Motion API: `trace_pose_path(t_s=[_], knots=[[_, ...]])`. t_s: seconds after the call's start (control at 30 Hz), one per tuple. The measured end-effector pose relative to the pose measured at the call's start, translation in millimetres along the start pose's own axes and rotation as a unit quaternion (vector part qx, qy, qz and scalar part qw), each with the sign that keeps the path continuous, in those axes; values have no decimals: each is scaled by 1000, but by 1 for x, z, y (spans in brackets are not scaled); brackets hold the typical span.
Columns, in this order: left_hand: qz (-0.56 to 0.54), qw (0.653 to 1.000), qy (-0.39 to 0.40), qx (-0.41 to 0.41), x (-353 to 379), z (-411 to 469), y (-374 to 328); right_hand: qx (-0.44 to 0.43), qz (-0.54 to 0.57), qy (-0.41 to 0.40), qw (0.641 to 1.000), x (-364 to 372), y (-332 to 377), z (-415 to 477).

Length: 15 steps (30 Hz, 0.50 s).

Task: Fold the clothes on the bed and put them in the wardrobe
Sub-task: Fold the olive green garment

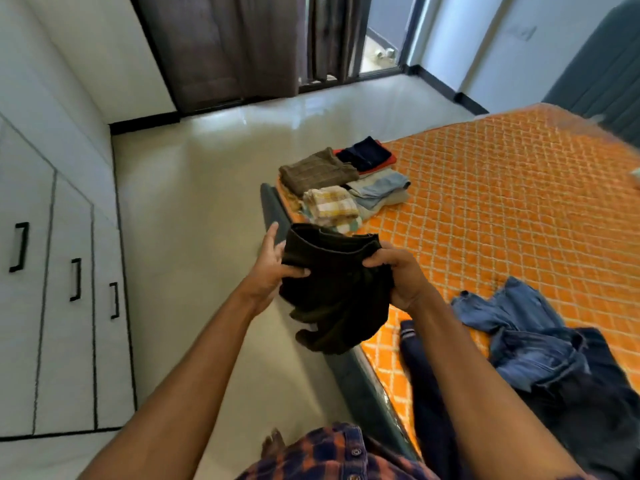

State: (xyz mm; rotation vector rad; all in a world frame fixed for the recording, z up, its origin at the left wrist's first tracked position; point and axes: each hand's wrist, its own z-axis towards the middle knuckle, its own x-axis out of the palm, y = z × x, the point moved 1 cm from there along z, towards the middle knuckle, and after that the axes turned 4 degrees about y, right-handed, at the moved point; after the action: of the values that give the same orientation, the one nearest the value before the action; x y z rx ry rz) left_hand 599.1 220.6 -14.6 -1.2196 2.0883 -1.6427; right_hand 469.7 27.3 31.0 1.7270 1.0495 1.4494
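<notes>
Dark garment point(334, 289) gripped by left hand point(272, 271) and right hand point(403, 278), four folded stacks point(322, 173) on orange bed point(502, 202)

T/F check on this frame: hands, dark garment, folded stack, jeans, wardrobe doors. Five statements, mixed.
1. The left hand and right hand both grip the dark ribbed garment. True.
2. That garment lies flat on the orange quilted bedspread. False: it is held up over the bed's edge.
3. A group of folded clothes sits near the bed's corner. True.
4. The white wardrobe doors stand open. False: all in view are closed.
5. The blue jeans are neatly folded. False: they lie crumpled on the bedspread.
</notes>
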Motion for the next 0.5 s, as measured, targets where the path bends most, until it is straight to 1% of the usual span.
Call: trace_pose_path(t_s=[0.07,0.13,0.2,0.23,0.3,0.4,0.47,0.5], knots=[[-10,996,85,-28,31,12,2,18,-7,-5,1000,-22,3,-14],[59,989,129,-40,67,27,2,22,-69,-33,997,-52,8,-26],[142,980,134,-42,91,47,2,6,-170,-85,982,-90,19,-38],[167,976,127,-50,99,60,2,10,-220,-121,968,-112,24,-45],[190,975,107,-50,112,76,-2,40,-283,-180,941,-151,32,-57],[295,950,105,-2,143,117,-15,78,-358,-222,904,-201,53,-60],[346,932,102,32,159,151,-28,95,-408,-249,873,-221,71,-47],[359,926,109,50,172,175,-38,92,-422,-277,858,-236,86,-39]])
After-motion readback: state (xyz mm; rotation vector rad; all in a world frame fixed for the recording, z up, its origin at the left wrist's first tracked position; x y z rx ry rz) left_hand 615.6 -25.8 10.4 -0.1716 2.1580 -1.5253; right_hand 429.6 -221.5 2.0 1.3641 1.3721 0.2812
